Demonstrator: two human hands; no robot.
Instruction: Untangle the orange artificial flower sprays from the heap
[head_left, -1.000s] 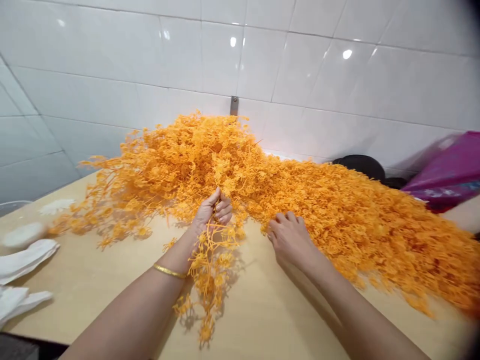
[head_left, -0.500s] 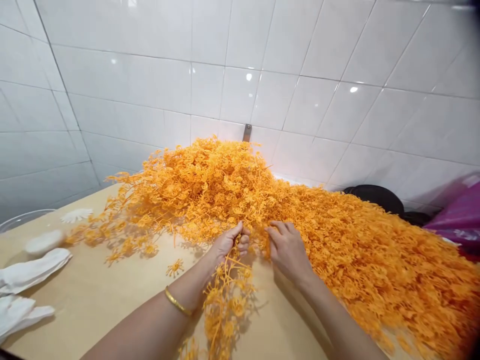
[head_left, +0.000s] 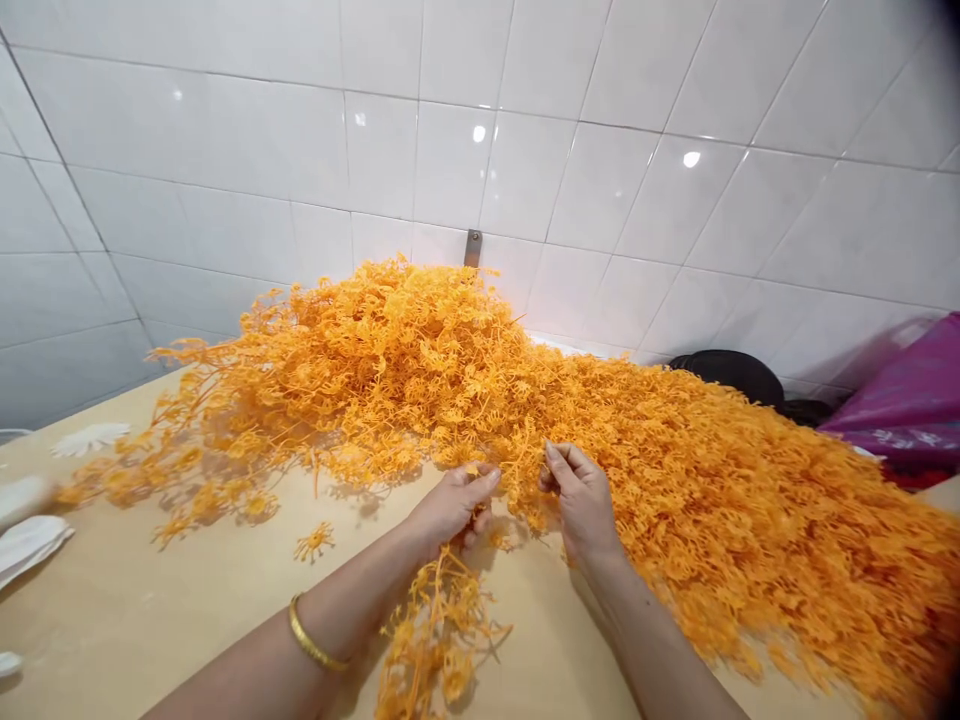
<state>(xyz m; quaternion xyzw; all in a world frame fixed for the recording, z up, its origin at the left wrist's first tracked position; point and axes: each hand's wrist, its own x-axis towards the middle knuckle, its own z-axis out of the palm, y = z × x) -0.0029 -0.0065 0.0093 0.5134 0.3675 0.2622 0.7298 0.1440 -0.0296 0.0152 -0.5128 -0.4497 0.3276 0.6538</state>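
Observation:
My left hand (head_left: 459,502) is closed, with thumb and fingers pinched at the front edge of a large heap of orange plastic flower sprigs (head_left: 405,350). Bits of orange show at its fingers. A loose bunch of orange sprigs (head_left: 439,640) trails below that hand over the table; where its stems meet the palm is hidden. Just to the right, my right hand (head_left: 583,495) is closed in a pinch against an orange plastic sprig (head_left: 525,475) lying between the two hands. One separate orange flower piece (head_left: 314,541) lies left of my left forearm.
The heap spreads right across the tan table (head_left: 187,610). White gloves (head_left: 30,550) and a white scalloped piece (head_left: 91,439) lie at left. Black round items (head_left: 731,378) and a purple bag (head_left: 900,390) stand at right, by the tiled wall (head_left: 262,140) behind.
The right hand has turned and its fingers have closed into a pinch. My left thumb now points toward the right hand. The view has shifted slightly right.

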